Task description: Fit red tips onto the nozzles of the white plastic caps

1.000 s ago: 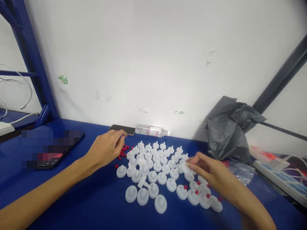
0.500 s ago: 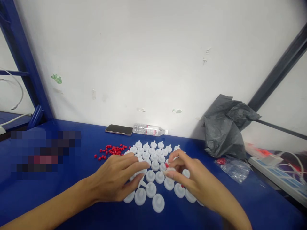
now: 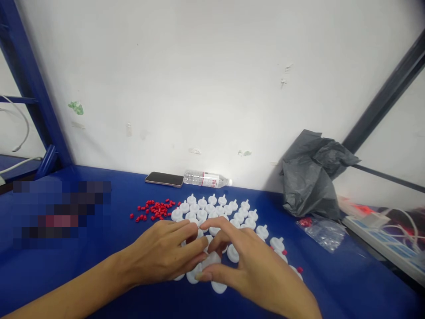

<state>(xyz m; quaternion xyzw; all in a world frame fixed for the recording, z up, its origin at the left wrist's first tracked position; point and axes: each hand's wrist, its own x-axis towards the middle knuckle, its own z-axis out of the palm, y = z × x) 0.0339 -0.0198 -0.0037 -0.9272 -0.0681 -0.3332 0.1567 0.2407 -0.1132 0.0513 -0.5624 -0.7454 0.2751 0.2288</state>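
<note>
Several white round plastic pieces (image 3: pixel 215 212) with short stems stand in rows on the blue table (image 3: pixel 126 292). A pile of small red caps (image 3: pixel 154 209) lies to their left. Both hands meet over the near rows. My left hand (image 3: pixel 166 252) has its fingers pressed together, their tips against my right hand; what they pinch is hidden. My right hand (image 3: pixel 247 263) curls round a white piece (image 3: pixel 211 258), thumb under it. A few white pieces at the right (image 3: pixel 297 270) carry red caps.
A phone (image 3: pixel 164 179) and a lying water bottle (image 3: pixel 206 179) rest against the white wall. A crumpled grey bag (image 3: pixel 310 177) and a clear plastic bag (image 3: pixel 323 233) sit at the right, and beyond them a power strip (image 3: pixel 381 239). A blurred patch (image 3: pixel 59 212) lies at the left.
My left hand came back from the red pile to the near white pieces. My right hand moved left from the capped pieces, and the two hands have closed together.
</note>
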